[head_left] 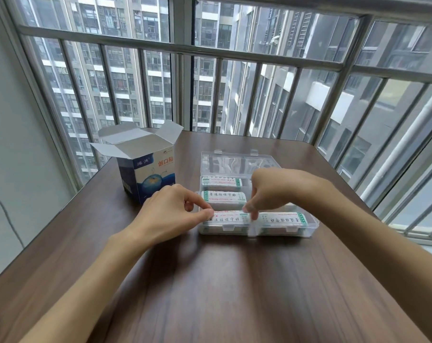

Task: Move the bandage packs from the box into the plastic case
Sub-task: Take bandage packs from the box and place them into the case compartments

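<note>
A clear plastic case (311, 222) lies open on the table, its lid (237, 162) tilted back. Several white and green bandage packs lie in it. Two fill the far left slots (221, 181) (225, 196), and one lies at the near right (282, 219). The near left pack (231, 217) is pinched at both ends: my left hand (175, 209) holds its left end, my right hand (274, 189) its right end. The blue and white bandage box (150, 177) stands left of the case with its flaps open.
The brown wooden table (210, 280) stands in a corner against a barred window (234, 55) at the back and right. A grey wall (14, 144) is on the left.
</note>
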Demonstrator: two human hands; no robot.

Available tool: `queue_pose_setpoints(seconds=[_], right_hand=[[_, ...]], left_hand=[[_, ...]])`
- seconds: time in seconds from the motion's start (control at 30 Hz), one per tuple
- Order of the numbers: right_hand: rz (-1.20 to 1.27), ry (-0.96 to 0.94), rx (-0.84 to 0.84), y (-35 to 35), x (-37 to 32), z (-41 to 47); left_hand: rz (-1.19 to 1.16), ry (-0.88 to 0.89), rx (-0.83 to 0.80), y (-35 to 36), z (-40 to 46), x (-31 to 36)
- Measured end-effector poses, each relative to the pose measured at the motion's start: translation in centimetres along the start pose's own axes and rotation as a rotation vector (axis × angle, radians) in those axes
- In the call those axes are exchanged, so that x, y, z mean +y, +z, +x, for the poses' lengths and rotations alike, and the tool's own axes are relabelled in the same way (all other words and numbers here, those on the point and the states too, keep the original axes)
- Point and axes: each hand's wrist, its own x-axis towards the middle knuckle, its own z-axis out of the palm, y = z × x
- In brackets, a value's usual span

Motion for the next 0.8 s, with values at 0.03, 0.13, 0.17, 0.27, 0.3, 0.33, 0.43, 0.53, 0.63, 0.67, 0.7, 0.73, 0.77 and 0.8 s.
queue_pose_setpoints(seconds=[0.03, 0.13, 0.17, 0.27, 0.3, 0.33, 0.43, 0.53, 0.63, 0.67, 0.7, 0.73, 0.77, 0.8], right_hand=[[-0.002, -0.008, -0.003, 0.0, 0.1, 0.0], [0.008, -0.025, -0.037, 0.2, 0.1, 0.0], [0.019, -0.026, -0.04, 0.1, 0.1, -0.1], [0.068, -0.026, 0.014, -1.3, 0.7, -0.7], [0.085, -0.034, 0.041, -2.0, 0.9, -1.0], [0.115, -0.05, 0.063, -2.7, 1.0, -1.2], [0.253, -0.181, 0.198, -3.8, 0.7, -0.7], [0.271, -0.363, 0.462, -3.1, -1.3, 1.2], [0.003, -0.466, 0.655, -1.2, -3.8, 3.9], [-0.1, -0.469, 0.673, -0.7, -4.7, 5.0], [-0.165, -0.448, 0.674, 0.1, -5.3, 5.9], [-0.189, -0.424, 0.678, 0.9, -5.8, 6.8], [-0.173, -0.428, 0.713, 1.5, -6.3, 7.4], [-0.134, -0.448, 0.776, 2.1, -6.6, 7.8]], left_hand=[[0.003, 0.0, -0.001, 0.0, 0.1, 0.0], [0.008, 0.005, 0.003, 0.0, 0.1, 0.1], [0.0, 0.006, 0.008, 0.0, 0.1, 0.1], [-0.048, 0.023, 0.047, -0.2, -0.2, 0.1], [-0.075, 0.038, 0.078, -0.6, -0.3, 0.1], [-0.112, 0.063, 0.122, -1.1, -0.2, 0.1], [-0.212, 0.109, 0.395, -3.2, 0.0, 0.3], [-0.084, 0.069, 0.827, -5.2, 0.1, -0.5], [-0.024, -0.088, 0.977, -5.5, 0.4, -2.3], [-0.061, -0.151, 0.94, -5.6, 0.6, -3.2], [-0.127, -0.215, 0.864, -5.5, 0.7, -4.0], [-0.224, -0.26, 0.781, -5.3, 0.9, -4.6], [-0.32, -0.28, 0.708, -5.3, 0.9, -5.1], [-0.417, -0.264, 0.645, -5.1, 0.9, -5.3]])
